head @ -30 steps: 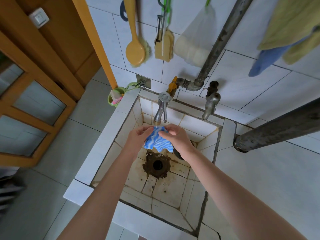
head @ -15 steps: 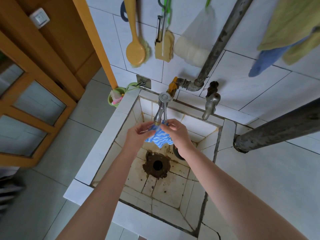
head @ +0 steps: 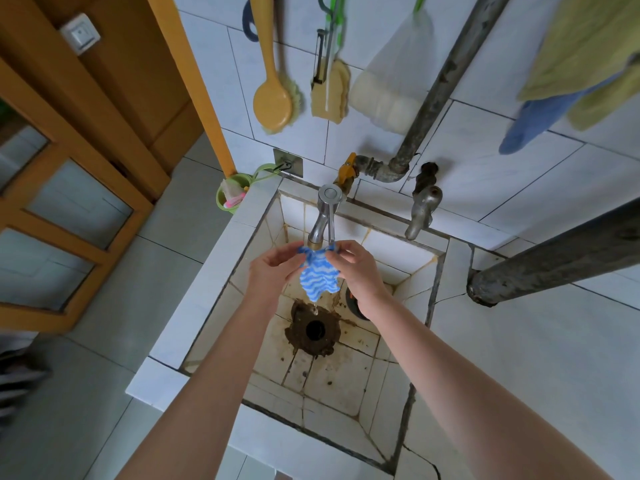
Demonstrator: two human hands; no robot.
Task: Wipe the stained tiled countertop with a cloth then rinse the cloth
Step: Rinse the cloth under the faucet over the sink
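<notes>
A small blue cloth with white wavy stripes [head: 318,276] hangs by its top edge right under the spout of the steel tap [head: 323,216]. My left hand [head: 273,270] pinches its left corner and my right hand [head: 358,271] pinches its right corner. Water drips from the cloth's lower tip toward the dark, rusty drain [head: 314,329]. All this happens over the stained tiled sink [head: 341,372]. The white tiled countertop [head: 519,341] lies to the right of the basin.
A second older tap [head: 423,211] sticks out of the wall at the right. A thick dark pipe [head: 554,258] crosses above the counter. Brushes, a sponge and a mesh bag hang on the wall. A green cup [head: 231,199] hangs at the sink's left corner.
Both hands have lifted the cloth up to the tap spout and spread its top edge, so it now hangs flat under the spout and drips.
</notes>
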